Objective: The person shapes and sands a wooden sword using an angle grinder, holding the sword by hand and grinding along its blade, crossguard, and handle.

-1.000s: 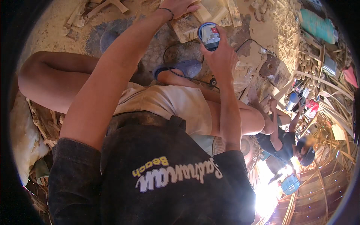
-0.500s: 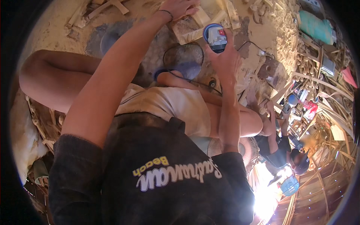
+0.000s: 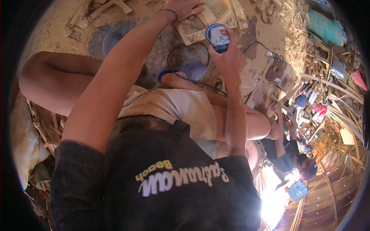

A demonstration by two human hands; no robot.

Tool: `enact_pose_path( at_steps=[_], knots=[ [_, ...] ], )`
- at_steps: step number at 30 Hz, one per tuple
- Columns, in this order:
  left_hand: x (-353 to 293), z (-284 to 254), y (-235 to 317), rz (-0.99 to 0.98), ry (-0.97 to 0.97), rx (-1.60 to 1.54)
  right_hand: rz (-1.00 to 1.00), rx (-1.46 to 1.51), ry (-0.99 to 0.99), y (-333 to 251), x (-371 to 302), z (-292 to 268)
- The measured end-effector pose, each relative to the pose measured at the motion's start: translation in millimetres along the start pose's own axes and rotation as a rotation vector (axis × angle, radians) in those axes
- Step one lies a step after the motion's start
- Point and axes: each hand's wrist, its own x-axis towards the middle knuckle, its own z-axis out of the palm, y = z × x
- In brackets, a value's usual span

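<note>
- Spreading across the upper view, one dusty brown floor (image 3: 58, 38), strewn with wood scraps.
- One seated person, black printed shirt (image 3: 165, 154), pale shorts (image 3: 169, 102), legs bent out to either side.
- One co-worker (image 3: 284, 158), dark clothing, at the right among stacked sticks and strips of wood.
- One turquoise bundle (image 3: 325, 27), elongated, upper right.
- One round ribbed grille (image 3: 257, 152), fan-like, partly hidden behind the right arm.
- One group of pale wooden pieces (image 3: 194, 37), angled against one another, on the floor at top centre.
- Left hand (image 3: 185, 7), partly cut by the upper edge, fingers extended at the wooden pieces; whether it grips or only rests cannot be told.
- Right hand (image 3: 228, 56), well apart from the left, clamped around a power tool.
- One power tool (image 3: 219, 38), grey and black body, blue round rim, red detail; located just beside the wooden pieces, contact unclear.
- One blue clog (image 3: 192, 70), worn on a foot, below the wood.
- One black cord (image 3: 169, 57), thin, looped near the clog.
- One dark wristband (image 3: 172, 13), on the left wrist.
</note>
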Motion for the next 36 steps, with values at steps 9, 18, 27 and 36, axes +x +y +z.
enact_pose_path(
  at_steps=[9,18,27,36],
  knots=[
    [0.1,1.1,-1.9,-0.008,-0.002,-0.01,0.013,0.004,-0.016,-2.8,0.9,-0.9],
    [-0.3,-0.9,0.8,0.0,0.02,0.037,0.012,-0.017,-0.012,-4.0,1.6,1.3],
    [-0.7,0.2,1.0,0.021,0.041,0.087,0.044,-0.055,-0.013,-10.0,2.4,-5.1],
    [0.5,-1.0,23.0,0.046,0.165,-0.023,0.118,0.0,0.011,9.3,-3.9,-11.8]
  ],
)
